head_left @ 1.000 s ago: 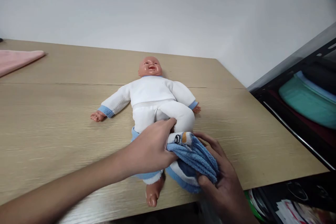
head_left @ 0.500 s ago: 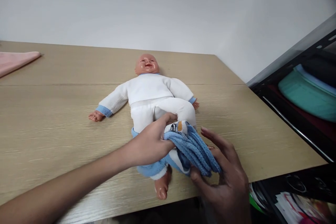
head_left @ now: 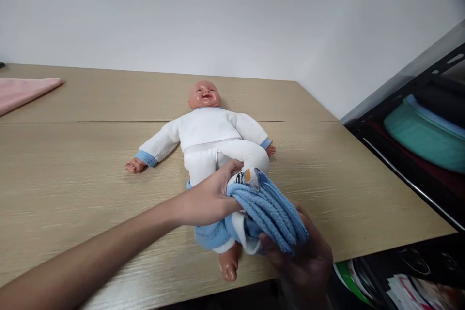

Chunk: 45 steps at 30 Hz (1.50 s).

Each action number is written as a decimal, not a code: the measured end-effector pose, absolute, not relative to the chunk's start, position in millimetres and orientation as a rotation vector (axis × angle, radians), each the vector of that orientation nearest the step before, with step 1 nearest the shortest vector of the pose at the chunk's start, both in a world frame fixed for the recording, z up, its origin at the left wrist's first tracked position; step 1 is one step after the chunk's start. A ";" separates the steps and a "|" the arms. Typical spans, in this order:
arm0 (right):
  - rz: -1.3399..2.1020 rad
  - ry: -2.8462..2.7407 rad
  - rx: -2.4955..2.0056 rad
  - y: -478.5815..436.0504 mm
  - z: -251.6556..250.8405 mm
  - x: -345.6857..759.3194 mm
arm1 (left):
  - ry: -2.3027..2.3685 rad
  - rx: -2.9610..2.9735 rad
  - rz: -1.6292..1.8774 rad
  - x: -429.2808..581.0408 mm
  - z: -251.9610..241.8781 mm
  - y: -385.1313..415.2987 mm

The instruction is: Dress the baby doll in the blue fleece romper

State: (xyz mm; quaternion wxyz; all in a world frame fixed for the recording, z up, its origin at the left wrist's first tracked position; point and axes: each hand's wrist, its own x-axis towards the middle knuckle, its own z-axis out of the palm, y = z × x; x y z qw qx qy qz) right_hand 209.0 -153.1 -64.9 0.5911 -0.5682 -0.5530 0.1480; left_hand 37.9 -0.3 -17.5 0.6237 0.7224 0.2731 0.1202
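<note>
Left hand is pinching bunched terry trousers — right hand is clasping them too! Baby doll is lying face-up.

Indoor room, looks like a home; can't confirm. Wood-grain table backs onto a plain white wall. Baby doll lies on the table; pink cloth at the table's far left. Black slotted-metal rack right of the table, teal item on it. Papers, loosely piled, below the table's near right corner.
</note>
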 end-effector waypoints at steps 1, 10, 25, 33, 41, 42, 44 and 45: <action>0.340 -1.249 -1.351 -153.0 -64.9 206.2 | 0.635 1.631 0.299 39.2 -19.1 -1.8; 0.015 -1.324 -1.461 -165.6 -78.4 209.4 | 0.744 1.742 0.520 42.3 -22.0 -15.8; 0.504 -0.963 -1.421 -145.6 -89.4 225.0 | 0.486 1.561 0.184 32.5 -5.9 8.7; 0.531 -1.081 -1.439 -151.1 -93.8 233.5 | 0.523 1.603 0.234 33.3 -9.5 8.6; 0.643 -1.059 -1.439 -167.3 -94.5 224.6 | 0.557 1.579 0.259 34.1 -14.6 7.9; 0.660 -1.058 -1.422 -168.1 -94.0 222.7 | 0.543 1.557 0.266 34.2 -14.4 8.6; 0.688 -1.039 -1.395 -169.6 -94.1 220.4 | 0.520 1.524 0.289 34.0 -13.4 10.5; 0.707 -1.019 -1.387 -170.2 -94.8 220.7 | 0.509 1.517 0.294 33.6 -12.8 11.7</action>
